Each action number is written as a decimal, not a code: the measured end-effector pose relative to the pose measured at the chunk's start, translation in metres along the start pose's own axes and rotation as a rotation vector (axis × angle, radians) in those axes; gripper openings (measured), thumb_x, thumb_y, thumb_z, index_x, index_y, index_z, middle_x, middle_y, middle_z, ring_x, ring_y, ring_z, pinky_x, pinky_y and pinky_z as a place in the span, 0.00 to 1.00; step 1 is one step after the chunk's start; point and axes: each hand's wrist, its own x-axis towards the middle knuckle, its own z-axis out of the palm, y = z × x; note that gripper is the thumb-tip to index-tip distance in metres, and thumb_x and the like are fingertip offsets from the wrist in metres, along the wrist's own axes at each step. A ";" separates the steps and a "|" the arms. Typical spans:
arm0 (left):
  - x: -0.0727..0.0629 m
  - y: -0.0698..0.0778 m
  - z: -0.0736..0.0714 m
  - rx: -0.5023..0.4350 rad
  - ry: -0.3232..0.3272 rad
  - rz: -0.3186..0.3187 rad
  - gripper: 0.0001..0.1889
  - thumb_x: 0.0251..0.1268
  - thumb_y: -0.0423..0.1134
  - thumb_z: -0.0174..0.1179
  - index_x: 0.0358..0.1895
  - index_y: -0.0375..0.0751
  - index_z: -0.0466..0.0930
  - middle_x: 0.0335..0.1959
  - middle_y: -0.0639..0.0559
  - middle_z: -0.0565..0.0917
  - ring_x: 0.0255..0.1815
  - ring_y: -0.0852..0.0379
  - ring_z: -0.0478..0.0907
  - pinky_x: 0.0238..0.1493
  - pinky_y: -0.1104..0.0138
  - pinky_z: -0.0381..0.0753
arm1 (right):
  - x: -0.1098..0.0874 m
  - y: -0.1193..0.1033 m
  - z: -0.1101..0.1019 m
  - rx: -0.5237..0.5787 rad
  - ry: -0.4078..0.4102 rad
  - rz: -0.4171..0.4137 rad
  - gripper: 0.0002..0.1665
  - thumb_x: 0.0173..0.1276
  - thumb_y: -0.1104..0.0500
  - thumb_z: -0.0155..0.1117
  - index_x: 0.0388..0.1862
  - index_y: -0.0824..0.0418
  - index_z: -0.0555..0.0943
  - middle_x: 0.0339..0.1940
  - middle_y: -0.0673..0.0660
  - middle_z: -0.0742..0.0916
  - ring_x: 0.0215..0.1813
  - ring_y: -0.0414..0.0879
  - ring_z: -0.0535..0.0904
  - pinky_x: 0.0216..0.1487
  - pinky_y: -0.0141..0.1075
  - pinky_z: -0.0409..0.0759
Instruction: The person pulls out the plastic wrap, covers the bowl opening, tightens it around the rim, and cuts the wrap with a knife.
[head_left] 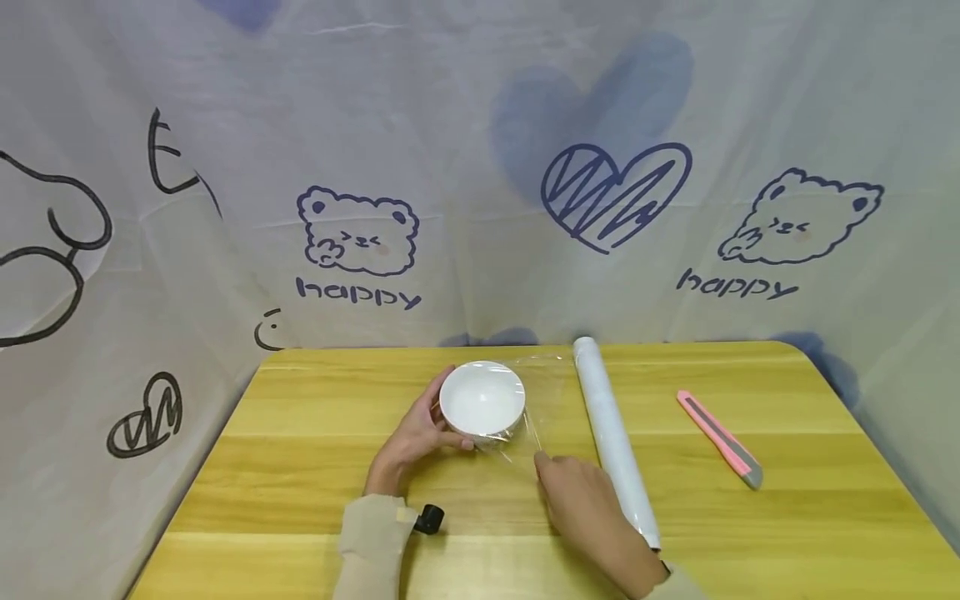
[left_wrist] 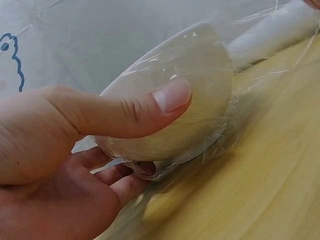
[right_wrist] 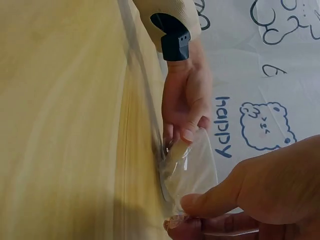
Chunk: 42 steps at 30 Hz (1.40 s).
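A white bowl [head_left: 482, 400] stands on the wooden table, with clear cling film [head_left: 551, 387] around its side and spreading out to its right. My left hand [head_left: 422, 429] grips the bowl from the left. In the left wrist view the thumb [left_wrist: 172, 95] lies along the film-covered side [left_wrist: 200, 65], while the other fingers curl round lower down, partly hidden. To the right of the bowl, my right hand [head_left: 583, 507] pinches a gathered edge of the film, pulled taut from the bowl. The right wrist view shows the bunched film [right_wrist: 176, 220] between thumb and fingers.
A long white roll of cling film [head_left: 613, 437] lies lengthwise just right of the bowl, its near end beside the right forearm. Farther right rests a pink and grey utility knife [head_left: 720, 439]. A printed cloth [head_left: 480, 167] hangs behind the table [head_left: 300, 467] and along its sides.
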 end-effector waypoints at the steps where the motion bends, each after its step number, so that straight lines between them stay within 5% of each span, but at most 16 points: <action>1: 0.001 0.000 0.000 0.000 -0.001 0.000 0.67 0.37 0.11 0.74 0.84 0.40 0.44 0.82 0.39 0.53 0.78 0.36 0.58 0.71 0.62 0.68 | -0.001 0.000 -0.001 -0.004 -0.011 0.011 0.16 0.63 0.69 0.70 0.25 0.58 0.71 0.16 0.50 0.74 0.17 0.45 0.70 0.14 0.39 0.68; 10: 0.000 0.002 0.003 0.009 0.011 -0.010 0.67 0.36 0.10 0.74 0.83 0.40 0.46 0.81 0.39 0.56 0.77 0.37 0.60 0.71 0.63 0.68 | -0.002 0.007 0.003 0.099 -0.077 0.010 0.19 0.61 0.75 0.69 0.23 0.59 0.71 0.16 0.50 0.75 0.18 0.43 0.71 0.16 0.36 0.70; 17: -0.002 0.002 -0.001 0.020 0.000 -0.007 0.66 0.37 0.11 0.75 0.83 0.39 0.46 0.81 0.38 0.56 0.76 0.35 0.60 0.70 0.63 0.70 | 0.017 0.005 0.008 0.067 -0.229 0.011 0.15 0.56 0.77 0.68 0.23 0.62 0.74 0.17 0.56 0.78 0.21 0.51 0.76 0.21 0.45 0.76; 22: -0.004 0.003 -0.001 0.031 -0.026 -0.002 0.67 0.39 0.12 0.74 0.84 0.38 0.40 0.82 0.36 0.51 0.78 0.35 0.56 0.73 0.62 0.65 | 0.031 0.004 0.004 0.092 -0.327 0.022 0.11 0.63 0.72 0.67 0.24 0.62 0.77 0.21 0.56 0.80 0.25 0.51 0.78 0.25 0.45 0.78; 27: -0.007 0.006 0.005 0.101 -0.050 -0.024 0.73 0.39 0.14 0.76 0.83 0.38 0.28 0.83 0.32 0.44 0.81 0.36 0.48 0.78 0.54 0.51 | 0.035 0.014 -0.005 0.310 -0.390 0.078 0.08 0.69 0.71 0.63 0.30 0.66 0.85 0.31 0.57 0.86 0.34 0.51 0.81 0.37 0.46 0.83; 31: -0.008 0.010 0.017 0.235 0.016 -0.031 0.77 0.37 0.22 0.82 0.82 0.37 0.26 0.82 0.30 0.45 0.80 0.34 0.50 0.79 0.44 0.46 | 0.038 0.021 -0.007 0.438 -0.374 0.089 0.10 0.71 0.70 0.61 0.37 0.67 0.89 0.36 0.57 0.89 0.35 0.48 0.81 0.39 0.43 0.82; 33: -0.008 0.010 0.023 0.279 0.065 -0.032 0.77 0.37 0.26 0.84 0.82 0.36 0.28 0.81 0.29 0.48 0.78 0.32 0.53 0.78 0.41 0.45 | 0.041 0.022 -0.003 0.506 -0.386 0.095 0.10 0.72 0.69 0.60 0.34 0.69 0.88 0.30 0.54 0.87 0.29 0.44 0.76 0.33 0.38 0.78; 38: -0.007 0.008 0.031 0.263 0.144 -0.019 0.73 0.35 0.23 0.83 0.82 0.34 0.35 0.77 0.29 0.57 0.75 0.31 0.59 0.78 0.40 0.47 | 0.051 0.022 0.010 0.880 -0.454 0.265 0.11 0.74 0.71 0.53 0.39 0.75 0.83 0.24 0.56 0.83 0.24 0.40 0.76 0.26 0.31 0.77; 42: -0.006 0.006 0.030 0.241 0.136 0.000 0.68 0.36 0.22 0.82 0.80 0.33 0.40 0.75 0.31 0.61 0.74 0.33 0.61 0.77 0.41 0.51 | 0.056 0.025 0.020 1.227 -0.463 0.433 0.15 0.74 0.72 0.52 0.52 0.80 0.80 0.34 0.66 0.89 0.32 0.43 0.84 0.28 0.30 0.81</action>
